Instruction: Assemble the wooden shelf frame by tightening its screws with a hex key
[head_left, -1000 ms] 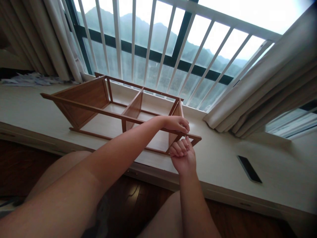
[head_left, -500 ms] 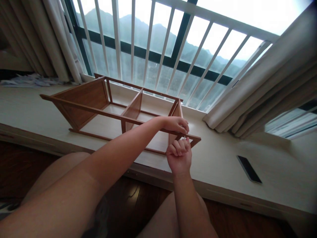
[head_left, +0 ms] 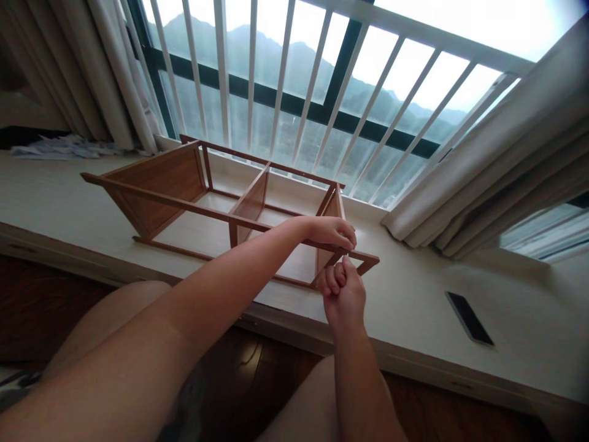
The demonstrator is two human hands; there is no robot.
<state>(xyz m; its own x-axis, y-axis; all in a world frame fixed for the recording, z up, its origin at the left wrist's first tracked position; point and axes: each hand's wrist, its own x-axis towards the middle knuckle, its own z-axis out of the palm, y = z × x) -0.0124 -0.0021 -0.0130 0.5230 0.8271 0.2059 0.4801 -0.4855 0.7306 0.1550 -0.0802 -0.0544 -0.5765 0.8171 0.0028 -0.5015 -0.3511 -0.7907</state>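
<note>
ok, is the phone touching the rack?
No, the phone lies on the ledge to the right of the rack, with ledge surface visible between them.

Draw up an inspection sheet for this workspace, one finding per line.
Surface: pale window ledge, bearing the frame.
Job's things: wooden frame with three panels, lying along the ledge.
Clutter: phone-like dark device toward the right; loose papers at far left.
Hands: left hand on the near upper rail close to its right end; right hand curled just below, thumb up near the rail. Something thin and pale shows between them, too small to identify.
Cables: nothing clearly seen.
Surroundings: white railing before a window, left curtain, right curtain, dark floor.
</note>
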